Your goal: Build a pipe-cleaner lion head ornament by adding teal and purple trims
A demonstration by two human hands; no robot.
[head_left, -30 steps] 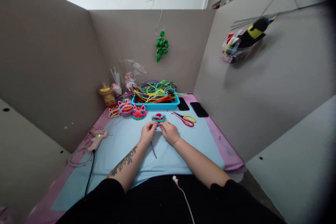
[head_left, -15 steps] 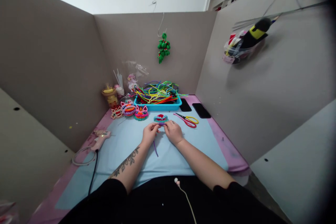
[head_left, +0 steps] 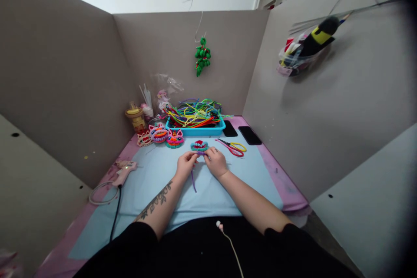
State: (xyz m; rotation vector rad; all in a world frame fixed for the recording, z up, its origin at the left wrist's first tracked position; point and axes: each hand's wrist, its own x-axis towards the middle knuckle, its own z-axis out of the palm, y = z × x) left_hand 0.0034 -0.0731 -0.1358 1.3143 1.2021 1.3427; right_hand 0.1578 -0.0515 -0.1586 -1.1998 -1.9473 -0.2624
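Note:
Between my two hands runs a purple pipe cleaner [head_left: 193, 181], its loose tail hanging down toward me below the left fingers. My left hand [head_left: 186, 163] pinches one side of its bunched purple part, and my right hand [head_left: 215, 161] pinches the other side. Just beyond my fingertips lies a teal and red pipe-cleaner piece [head_left: 199, 145] shaped like a mouth; whether the purple part touches it I cannot tell. Scissors [head_left: 232, 147] with red and yellow handles lie to the right of my right hand.
A blue tray [head_left: 195, 131] heaped with colourful pipe cleaners stands at the back. Several finished animal faces [head_left: 175, 138] sit left of it. A pink glue gun [head_left: 124, 174] with its cord lies at the left. Two phones [head_left: 250, 135] rest at the back right. Partition walls enclose the table.
Both hands keep their pinch on the purple pipe cleaner with barely any movement. The whole view has shifted slightly.

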